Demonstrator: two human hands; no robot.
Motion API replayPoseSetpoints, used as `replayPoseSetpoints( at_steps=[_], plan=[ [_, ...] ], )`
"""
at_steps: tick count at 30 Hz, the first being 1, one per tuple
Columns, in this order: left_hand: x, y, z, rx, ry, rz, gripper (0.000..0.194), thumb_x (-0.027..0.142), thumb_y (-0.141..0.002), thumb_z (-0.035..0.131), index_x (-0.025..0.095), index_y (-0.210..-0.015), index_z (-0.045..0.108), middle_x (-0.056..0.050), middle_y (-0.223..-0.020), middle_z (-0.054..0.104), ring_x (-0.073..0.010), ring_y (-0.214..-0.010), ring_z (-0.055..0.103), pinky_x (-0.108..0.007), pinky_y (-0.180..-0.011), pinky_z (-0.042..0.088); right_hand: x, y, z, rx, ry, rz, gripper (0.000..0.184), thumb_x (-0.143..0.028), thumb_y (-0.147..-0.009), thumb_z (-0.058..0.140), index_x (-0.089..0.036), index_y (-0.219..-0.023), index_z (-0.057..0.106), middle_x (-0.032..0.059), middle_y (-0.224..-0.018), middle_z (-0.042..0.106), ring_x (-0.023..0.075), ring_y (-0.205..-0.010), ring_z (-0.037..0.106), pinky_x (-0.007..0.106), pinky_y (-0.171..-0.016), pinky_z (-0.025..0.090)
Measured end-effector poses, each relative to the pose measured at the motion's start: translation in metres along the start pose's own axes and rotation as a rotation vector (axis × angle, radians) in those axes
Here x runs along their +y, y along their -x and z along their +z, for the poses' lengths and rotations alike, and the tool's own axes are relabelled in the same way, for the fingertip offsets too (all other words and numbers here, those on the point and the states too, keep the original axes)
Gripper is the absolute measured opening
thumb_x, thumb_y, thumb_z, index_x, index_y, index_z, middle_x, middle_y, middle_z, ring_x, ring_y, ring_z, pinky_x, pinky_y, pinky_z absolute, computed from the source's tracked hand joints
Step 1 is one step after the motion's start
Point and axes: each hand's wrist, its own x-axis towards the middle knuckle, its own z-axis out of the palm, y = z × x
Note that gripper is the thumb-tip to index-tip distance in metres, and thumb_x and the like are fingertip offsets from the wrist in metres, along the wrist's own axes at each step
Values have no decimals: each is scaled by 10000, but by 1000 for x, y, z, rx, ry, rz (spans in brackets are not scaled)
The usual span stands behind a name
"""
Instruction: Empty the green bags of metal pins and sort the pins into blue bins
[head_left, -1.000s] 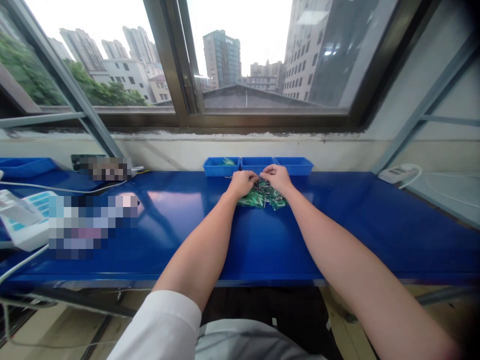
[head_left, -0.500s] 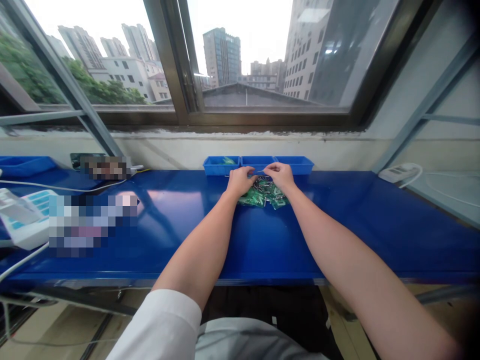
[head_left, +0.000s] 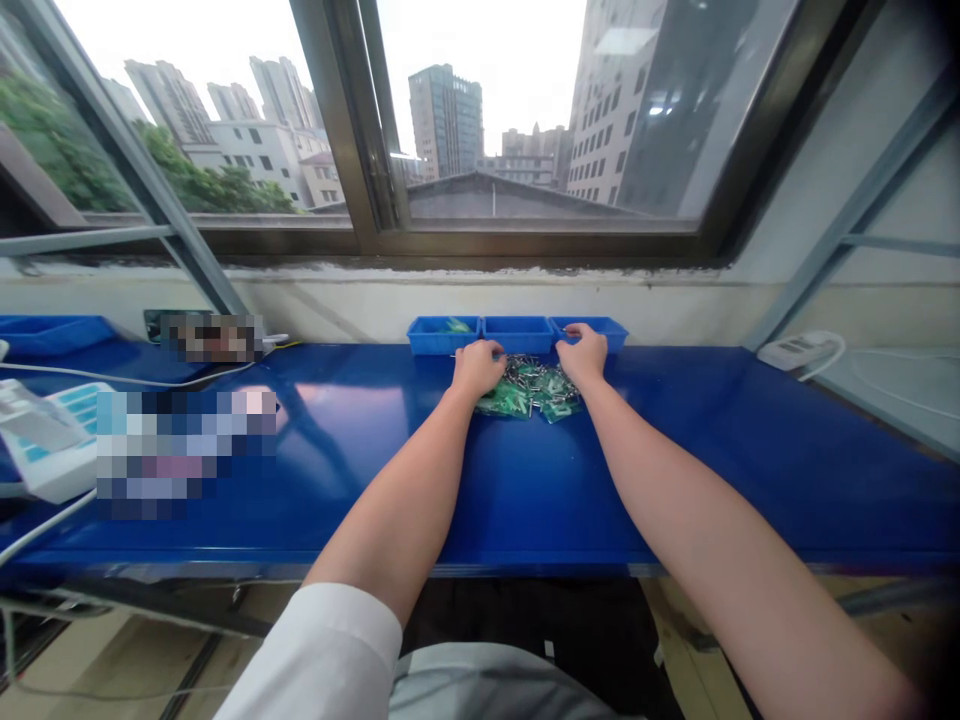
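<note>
A pile of small green plastic pieces and shiny metal pins or screws (head_left: 531, 385) lies on the blue table. My left hand (head_left: 478, 368) rests at the pile's left side, fingers curled together. Whatever its fingertips hold is too small to make out. My right hand (head_left: 585, 357) is at the front wall of the right blue bin (head_left: 613, 336), its fingertips over that bin. Thumb and forefinger are bent close together, and any small item in them cannot be made out. Left of it stand the middle blue bin (head_left: 517, 338) and the left blue bin (head_left: 424, 340), which holds green pieces.
The blue table (head_left: 360, 480) reaches to the wall below a window. At left are a white device with blue slots (head_left: 60, 440), cables, blurred items and another blue tray (head_left: 52, 330). A white power strip (head_left: 796, 348) lies at the right. Grey metal posts stand on both sides.
My hands have moved apart. The right one went right, from above the pile to the right bin; the thin piece between the fingertips is no longer visible. The left stayed near the pile.
</note>
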Motion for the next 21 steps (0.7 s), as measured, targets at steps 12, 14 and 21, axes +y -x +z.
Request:
replayPoseSetpoints(
  at_steps=[12, 14, 21],
  plan=[
    [0, 0, 3, -15, 48, 10, 310, 364, -832, 502, 228, -1063, 659, -51, -1133, 670, -253, -1078, 572, -406, -972, 360, -3, 4, 4, -133, 105, -37, 639, -239, -653, 589, -146, -1281, 519, 148, -1282, 531, 331, -1148, 432, 476, -957, 362],
    [2, 1, 1, -29, 61, 9, 338, 408, -835, 496, 228, -1074, 652, -52, -1144, 665, -258, -1093, 564, -421, -988, 347, -6, 6, 6, -171, 124, -89, 546, -250, -684, 573, -137, -1219, 571, 147, -1220, 568, 315, -1132, 451, 451, -961, 367],
    [1, 1, 5, -108, 46, 72, 441, 450, -803, 508, 224, -1168, 611, -65, -1201, 637, -270, -1122, 555, -399, -976, 385, -15, 18, 14, -502, 295, -206, 542, -541, -793, 516, -191, -1194, 617, 132, -1233, 589, 357, -1149, 438, 487, -952, 355]
  ],
)
